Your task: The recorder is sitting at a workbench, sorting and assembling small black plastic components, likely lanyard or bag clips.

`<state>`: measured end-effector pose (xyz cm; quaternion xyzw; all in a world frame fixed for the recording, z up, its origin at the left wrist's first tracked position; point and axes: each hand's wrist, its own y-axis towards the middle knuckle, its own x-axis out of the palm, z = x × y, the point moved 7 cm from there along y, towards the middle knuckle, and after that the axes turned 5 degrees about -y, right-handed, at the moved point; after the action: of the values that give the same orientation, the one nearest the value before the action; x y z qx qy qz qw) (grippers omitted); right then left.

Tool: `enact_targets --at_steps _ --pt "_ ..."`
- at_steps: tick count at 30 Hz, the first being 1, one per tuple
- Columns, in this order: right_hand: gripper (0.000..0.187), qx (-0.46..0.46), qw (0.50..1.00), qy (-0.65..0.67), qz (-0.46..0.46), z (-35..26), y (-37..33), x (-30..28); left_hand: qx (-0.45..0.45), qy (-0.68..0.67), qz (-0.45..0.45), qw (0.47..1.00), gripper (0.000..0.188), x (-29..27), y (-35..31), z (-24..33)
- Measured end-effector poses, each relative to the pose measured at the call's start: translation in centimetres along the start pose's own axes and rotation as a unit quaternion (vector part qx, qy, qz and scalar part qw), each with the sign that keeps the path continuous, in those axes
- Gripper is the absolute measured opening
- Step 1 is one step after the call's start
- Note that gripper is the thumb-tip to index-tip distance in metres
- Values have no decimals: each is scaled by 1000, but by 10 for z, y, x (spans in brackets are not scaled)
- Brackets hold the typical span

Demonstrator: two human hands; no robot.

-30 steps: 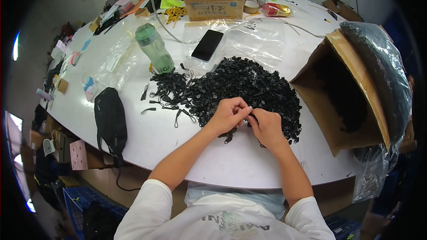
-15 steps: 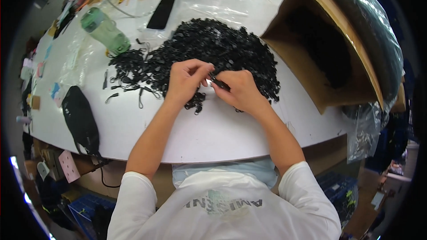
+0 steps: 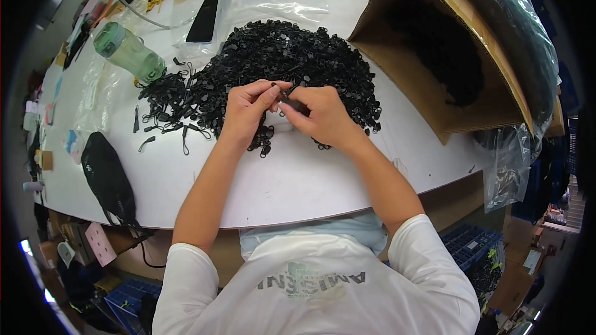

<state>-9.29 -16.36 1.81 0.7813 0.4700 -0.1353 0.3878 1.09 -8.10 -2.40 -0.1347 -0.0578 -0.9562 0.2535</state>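
Observation:
Both of my hands meet at the near edge of a large heap of small black zipper sliders [image 3: 298, 43]. My left hand [image 3: 242, 111] pinches a small dark piece between thumb and fingertips, too small and covered to tell its exact kind. In my right hand [image 3: 324, 116], the curled fingers and thumb grip a black zipper pull [image 3: 297, 107], its tip pointing toward the left fingertips. Several sliders [image 3: 262, 139] lie just below my left palm. Left of the heap is a smaller pile of black cord-loop zipper pulls [image 3: 164, 96].
On the right, an open cardboard box [image 3: 403, 80] lies tipped with dark contents, plastic wrap around it. A green bottle [image 3: 130, 53] and black phone [image 3: 203, 20] stand beyond the pulls. A black pouch [image 3: 107, 174] rests at the white table's [image 3: 292, 192] left front.
The whole view has shifted slightly, so things on the table sit further left. Both hands stay together at the heap, still gripping, with the fingertips slightly rearranged.

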Motion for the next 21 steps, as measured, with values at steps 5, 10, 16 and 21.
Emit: enact_targets --at_steps 5,10,16,21 --pt "14 -32 996 -80 -17 -6 -2 3 48 92 -11 994 14 4 0 10" --pt "13 0 993 -120 -14 -4 -2 2 289 440 -45 849 16 23 -12 37" --pt "18 37 981 -160 -101 7 -5 12 269 485 -53 831 18 22 -14 33" --pt "16 56 973 -181 -131 10 -6 15 257 470 -50 843 19 18 -12 31"
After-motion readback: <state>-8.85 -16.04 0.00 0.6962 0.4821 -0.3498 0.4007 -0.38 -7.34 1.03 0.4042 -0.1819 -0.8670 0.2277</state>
